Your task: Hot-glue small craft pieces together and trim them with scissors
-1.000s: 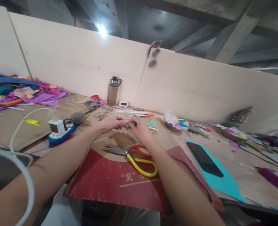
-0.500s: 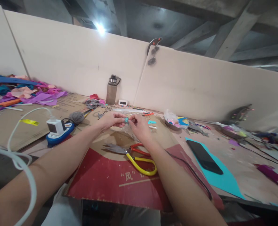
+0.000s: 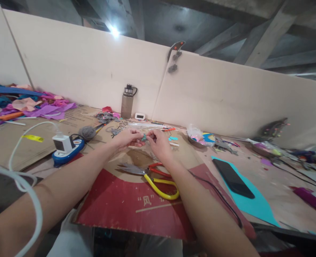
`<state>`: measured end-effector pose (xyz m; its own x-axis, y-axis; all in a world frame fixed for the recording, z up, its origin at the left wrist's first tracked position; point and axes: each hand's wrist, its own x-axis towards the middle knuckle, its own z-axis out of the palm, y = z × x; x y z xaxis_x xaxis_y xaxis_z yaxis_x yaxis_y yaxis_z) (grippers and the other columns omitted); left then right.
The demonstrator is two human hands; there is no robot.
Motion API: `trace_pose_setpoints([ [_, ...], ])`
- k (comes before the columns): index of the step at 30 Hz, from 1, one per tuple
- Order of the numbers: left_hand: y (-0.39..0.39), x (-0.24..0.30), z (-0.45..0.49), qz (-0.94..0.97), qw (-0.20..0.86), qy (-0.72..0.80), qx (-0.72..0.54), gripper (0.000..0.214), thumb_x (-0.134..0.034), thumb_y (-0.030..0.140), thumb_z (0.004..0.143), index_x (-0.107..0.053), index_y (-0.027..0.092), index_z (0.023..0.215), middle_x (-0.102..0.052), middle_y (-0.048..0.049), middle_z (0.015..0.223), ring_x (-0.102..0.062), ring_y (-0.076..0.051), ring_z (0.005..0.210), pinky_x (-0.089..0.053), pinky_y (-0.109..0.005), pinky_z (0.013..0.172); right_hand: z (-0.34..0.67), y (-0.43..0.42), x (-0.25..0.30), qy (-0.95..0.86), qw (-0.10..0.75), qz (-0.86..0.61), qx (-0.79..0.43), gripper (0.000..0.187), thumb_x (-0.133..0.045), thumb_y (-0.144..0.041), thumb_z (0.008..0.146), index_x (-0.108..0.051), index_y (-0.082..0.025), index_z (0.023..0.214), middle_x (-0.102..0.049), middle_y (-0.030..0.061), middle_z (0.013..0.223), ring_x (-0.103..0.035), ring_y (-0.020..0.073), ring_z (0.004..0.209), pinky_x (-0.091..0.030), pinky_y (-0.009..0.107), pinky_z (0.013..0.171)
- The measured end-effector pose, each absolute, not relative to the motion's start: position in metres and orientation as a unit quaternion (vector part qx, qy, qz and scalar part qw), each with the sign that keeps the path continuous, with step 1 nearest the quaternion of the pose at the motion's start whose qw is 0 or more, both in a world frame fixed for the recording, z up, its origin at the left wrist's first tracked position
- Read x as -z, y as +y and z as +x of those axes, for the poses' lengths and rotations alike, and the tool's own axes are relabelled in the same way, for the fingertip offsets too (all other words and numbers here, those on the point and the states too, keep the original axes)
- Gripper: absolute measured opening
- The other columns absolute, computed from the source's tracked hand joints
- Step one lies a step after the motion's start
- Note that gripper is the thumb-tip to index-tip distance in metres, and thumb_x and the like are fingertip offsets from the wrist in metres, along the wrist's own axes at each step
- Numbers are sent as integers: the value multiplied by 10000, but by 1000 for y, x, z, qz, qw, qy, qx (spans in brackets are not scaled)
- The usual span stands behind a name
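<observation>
My left hand (image 3: 128,138) and my right hand (image 3: 158,142) meet above the cardboard work surface, fingers pinched together. Between the fingertips of both hands sits a small teal piece (image 3: 145,137). Just below the hands lie large scissors with yellow handles (image 3: 158,185) and a red-handled tool (image 3: 157,169) crossing them on the red and brown cardboard (image 3: 120,210).
A water bottle (image 3: 127,101) stands at the back wall. A blue and white charger (image 3: 65,147) with a white cable lies left. A black phone (image 3: 233,178) rests on teal paper (image 3: 256,208) to the right. Coloured scraps (image 3: 26,105) pile at far left; tools clutter the right.
Both hands stayed together on the small teal piece, shifting only slightly. The view moved a little.
</observation>
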<state>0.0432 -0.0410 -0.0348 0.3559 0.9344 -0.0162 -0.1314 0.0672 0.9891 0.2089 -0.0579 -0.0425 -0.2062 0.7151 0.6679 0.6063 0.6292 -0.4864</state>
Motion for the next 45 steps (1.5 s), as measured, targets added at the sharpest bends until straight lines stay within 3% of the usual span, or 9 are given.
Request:
trace_pose_setpoints([
  [9,-41,32,42,531,606,390,-445,234,-702,161,632,-616,118,846,-657,-38,709,-630,-114,622,-503,-229,581,206,-60,42,-775,462,-428,-58,58,-503,-166,767,-557,-185,773,-559,33,794,-495,157,741,-382,283,682],
  [15,-39,34,44,554,537,414,-483,116,-657,124,609,-586,128,701,-518,41,508,-438,-36,425,-275,-161,391,206,-59,42,-774,464,-427,-58,58,-504,-188,782,-559,-184,762,-563,35,787,-490,158,748,-372,283,694],
  [27,-44,32,48,532,590,368,-483,208,-673,85,623,-539,132,776,-589,9,610,-576,-84,515,-491,-218,529,207,-58,44,-746,479,-461,-45,128,-490,-259,820,-532,-182,727,-552,13,716,-479,148,700,-356,270,665],
  [38,-40,35,47,539,515,373,-552,213,-728,222,612,-543,135,672,-572,-4,593,-571,-94,535,-369,-173,417,205,-61,41,-770,456,-440,-67,220,-444,-321,855,-548,-178,723,-561,12,698,-477,143,688,-352,261,660],
  [45,-32,26,34,442,448,331,-703,230,-723,240,625,-530,146,706,-586,2,654,-598,-101,605,-398,-166,446,194,-72,43,-863,350,-344,-116,177,-437,-237,857,-604,-180,872,-628,24,833,-531,134,774,-372,248,714],
])
